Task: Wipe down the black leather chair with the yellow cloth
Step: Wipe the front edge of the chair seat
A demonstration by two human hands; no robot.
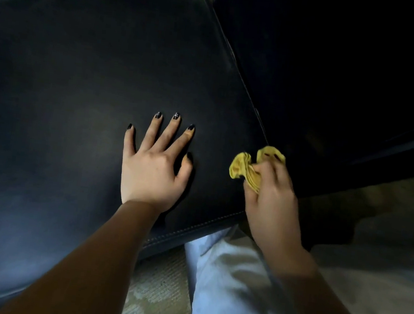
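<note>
Head view | right hand (271, 197) fingers clamped on crumpled yellow cloth (248, 165), at seat's right front corner | left hand (154, 166) fingers splayed flat on black leather chair seat cushion (80, 78) | step: wiping, likely corner/seam | next: press cloth down, stroke across cushion

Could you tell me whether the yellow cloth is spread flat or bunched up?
Bunched up: the yellow cloth shows as crumpled folds gripped in the right hand, at the seat cushion edge.

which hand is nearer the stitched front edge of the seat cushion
Left. The left hand lies flat on the seat cushion, its wrist just inside the front edge. The right hand holds the yellow cloth beside the cushion's right corner.
</note>
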